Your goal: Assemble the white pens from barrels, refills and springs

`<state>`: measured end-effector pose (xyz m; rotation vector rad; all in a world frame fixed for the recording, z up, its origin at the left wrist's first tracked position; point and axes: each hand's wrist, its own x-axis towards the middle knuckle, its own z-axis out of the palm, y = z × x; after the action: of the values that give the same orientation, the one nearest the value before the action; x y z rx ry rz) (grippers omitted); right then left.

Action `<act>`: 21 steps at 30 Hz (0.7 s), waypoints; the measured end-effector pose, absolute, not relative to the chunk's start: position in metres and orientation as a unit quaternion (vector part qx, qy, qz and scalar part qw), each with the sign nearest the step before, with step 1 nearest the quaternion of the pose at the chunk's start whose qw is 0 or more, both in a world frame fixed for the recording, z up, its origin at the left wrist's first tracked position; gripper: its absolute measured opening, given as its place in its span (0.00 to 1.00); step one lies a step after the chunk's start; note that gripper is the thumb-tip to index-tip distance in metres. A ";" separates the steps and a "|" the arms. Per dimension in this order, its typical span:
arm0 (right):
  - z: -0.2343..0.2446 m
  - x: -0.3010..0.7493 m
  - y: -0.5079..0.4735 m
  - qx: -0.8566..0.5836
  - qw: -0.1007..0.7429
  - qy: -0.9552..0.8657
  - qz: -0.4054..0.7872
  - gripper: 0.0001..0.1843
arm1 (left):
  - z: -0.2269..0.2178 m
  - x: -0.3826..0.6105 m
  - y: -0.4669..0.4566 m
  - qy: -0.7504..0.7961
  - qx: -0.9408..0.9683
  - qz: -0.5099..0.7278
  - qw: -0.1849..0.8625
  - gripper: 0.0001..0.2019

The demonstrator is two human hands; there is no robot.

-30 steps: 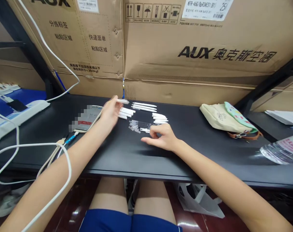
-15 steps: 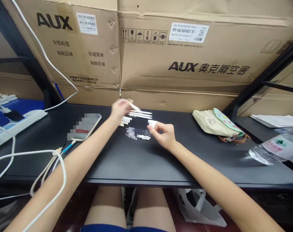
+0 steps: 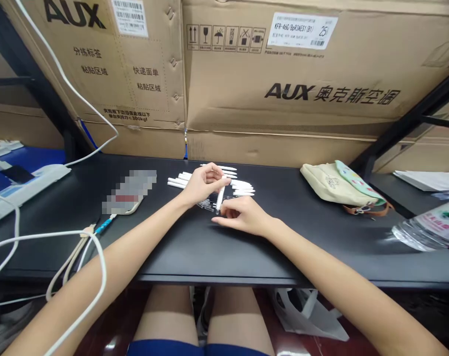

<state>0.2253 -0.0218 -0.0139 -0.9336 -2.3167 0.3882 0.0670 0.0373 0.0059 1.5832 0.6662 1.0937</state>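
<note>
My left hand (image 3: 205,184) and my right hand (image 3: 242,216) meet over the middle of the black desk (image 3: 194,252). A white pen body (image 3: 220,197) stands nearly upright between them. My left fingers grip its upper part, and my right fingertips pinch at its lower end. Rows of white pen parts (image 3: 178,182) lie behind and left of my left hand, and more (image 3: 242,188) lie to the right. Thin transparent tubes (image 3: 209,204) lie under my hands, partly hidden by them.
A phone (image 3: 130,192) with a blurred screen lies left of the parts, and a beige cloth bag (image 3: 337,184) lies on the right. A plastic water bottle (image 3: 429,228) and white cables (image 3: 72,94) are at the sides. Large cardboard boxes (image 3: 283,84) stand behind the desk.
My hands have come together, now both on one white pen body held nearly upright over the transparent tubes. A moment ago they were apart, each holding a separate white part.
</note>
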 end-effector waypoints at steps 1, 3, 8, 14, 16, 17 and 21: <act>-0.014 0.225 -0.022 -0.348 0.297 -0.877 0.145 0.17 | 0.004 0.068 0.036 0.275 0.666 0.455 0.523 0.16; -0.014 0.226 -0.022 -0.339 0.294 -0.882 0.144 0.18 | 0.002 0.070 0.034 0.269 0.668 0.457 0.522 0.15; -0.016 0.227 -0.021 -0.324 0.312 -0.884 0.129 0.18 | 0.003 0.070 0.032 0.260 0.661 0.486 0.510 0.15; -0.015 0.227 -0.022 -0.314 0.313 -0.887 0.127 0.19 | 0.003 0.070 0.031 0.260 0.663 0.482 0.511 0.15; -0.014 0.228 -0.022 -0.317 0.317 -0.884 0.129 0.20 | 0.004 0.070 0.031 0.266 0.660 0.486 0.508 0.15; -0.014 0.228 -0.022 -0.318 0.319 -0.883 0.131 0.20 | 0.004 0.070 0.030 0.270 0.658 0.487 0.507 0.15; -0.013 0.228 -0.023 -0.321 0.335 -0.873 0.147 0.23 | 0.007 0.069 0.030 0.282 0.652 0.481 0.514 0.15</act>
<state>0.2276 -0.0231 -0.0133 -0.8372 -2.2782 0.3837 0.0694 0.0298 0.0068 1.5665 0.6790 1.1559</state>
